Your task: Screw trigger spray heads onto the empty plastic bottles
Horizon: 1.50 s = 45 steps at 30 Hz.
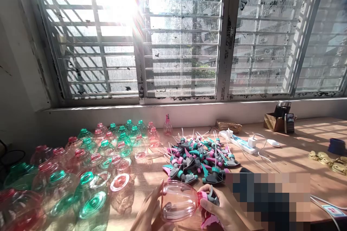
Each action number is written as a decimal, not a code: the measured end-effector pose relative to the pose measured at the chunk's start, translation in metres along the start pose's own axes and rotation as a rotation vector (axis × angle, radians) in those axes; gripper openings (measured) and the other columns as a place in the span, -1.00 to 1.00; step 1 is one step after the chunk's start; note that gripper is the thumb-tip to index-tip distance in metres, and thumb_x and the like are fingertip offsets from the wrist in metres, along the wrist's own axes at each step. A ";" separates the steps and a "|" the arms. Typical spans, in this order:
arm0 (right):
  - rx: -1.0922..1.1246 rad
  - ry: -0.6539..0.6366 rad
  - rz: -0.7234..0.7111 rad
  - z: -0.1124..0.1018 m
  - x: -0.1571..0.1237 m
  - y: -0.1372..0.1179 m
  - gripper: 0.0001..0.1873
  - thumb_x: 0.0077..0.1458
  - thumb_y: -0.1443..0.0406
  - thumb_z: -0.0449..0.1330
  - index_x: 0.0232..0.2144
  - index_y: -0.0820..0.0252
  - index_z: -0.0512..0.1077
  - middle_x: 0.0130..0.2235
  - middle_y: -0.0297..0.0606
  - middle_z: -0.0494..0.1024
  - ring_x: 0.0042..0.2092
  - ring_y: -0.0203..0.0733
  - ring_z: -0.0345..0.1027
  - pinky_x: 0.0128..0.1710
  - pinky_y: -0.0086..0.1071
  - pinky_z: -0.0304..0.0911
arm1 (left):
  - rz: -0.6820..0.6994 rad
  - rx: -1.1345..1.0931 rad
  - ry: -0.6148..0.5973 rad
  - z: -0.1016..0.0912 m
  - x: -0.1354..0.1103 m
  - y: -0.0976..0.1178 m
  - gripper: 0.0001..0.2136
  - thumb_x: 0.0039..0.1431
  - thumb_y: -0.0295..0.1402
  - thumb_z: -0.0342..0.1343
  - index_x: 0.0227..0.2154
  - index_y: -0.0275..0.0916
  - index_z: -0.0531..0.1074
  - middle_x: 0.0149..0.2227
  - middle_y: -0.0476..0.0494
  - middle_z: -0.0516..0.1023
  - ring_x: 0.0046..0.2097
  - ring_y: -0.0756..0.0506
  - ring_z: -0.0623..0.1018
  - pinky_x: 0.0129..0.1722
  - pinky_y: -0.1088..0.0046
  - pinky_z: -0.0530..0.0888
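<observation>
A clear pink spray bottle [179, 201] lies on its side in the air between my hands, low in the middle of the view. My left hand [151, 207] cups its base end. Around the pink collar and grey head of a trigger sprayer [213, 196] at the bottle's neck, my right hand [217, 207] is closed. A pink trigger shows below those fingers. Just beyond my hands is a heap of loose trigger sprayers [195, 158] in grey, teal and pink, with white tubes sticking up.
Several open pink and green bottles [92, 195] stand at the left. Behind the heap are a power strip [238, 142], a wicker basket [229, 126] and a cardboard box [272, 122]. Gold-coloured pieces [326, 160] and a blue ring-shaped object [337, 146] lie far right. A pixelated patch covers the lower right.
</observation>
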State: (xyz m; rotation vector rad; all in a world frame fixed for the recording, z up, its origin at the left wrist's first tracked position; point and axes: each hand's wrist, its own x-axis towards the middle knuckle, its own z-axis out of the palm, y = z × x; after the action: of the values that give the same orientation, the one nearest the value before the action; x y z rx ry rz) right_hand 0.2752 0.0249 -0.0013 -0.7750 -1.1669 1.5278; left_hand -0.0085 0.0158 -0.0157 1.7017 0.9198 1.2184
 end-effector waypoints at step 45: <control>-0.080 0.024 -0.016 0.002 -0.002 -0.004 -0.40 -0.06 -0.13 0.49 -0.23 0.17 0.43 -0.50 -0.37 0.58 -0.50 -0.20 0.49 -0.48 -0.37 0.42 | -0.062 -0.010 -0.064 0.003 -0.001 0.009 -0.20 0.27 0.04 0.22 0.46 0.25 -0.06 0.48 -0.05 0.16 0.44 -0.43 0.24 0.26 0.05 0.47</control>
State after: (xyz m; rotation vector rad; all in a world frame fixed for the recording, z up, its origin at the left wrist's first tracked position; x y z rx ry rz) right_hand 0.2747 0.0228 0.0028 -0.8335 -1.2199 1.4626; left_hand -0.0052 0.0104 -0.0082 1.6821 0.9193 1.1194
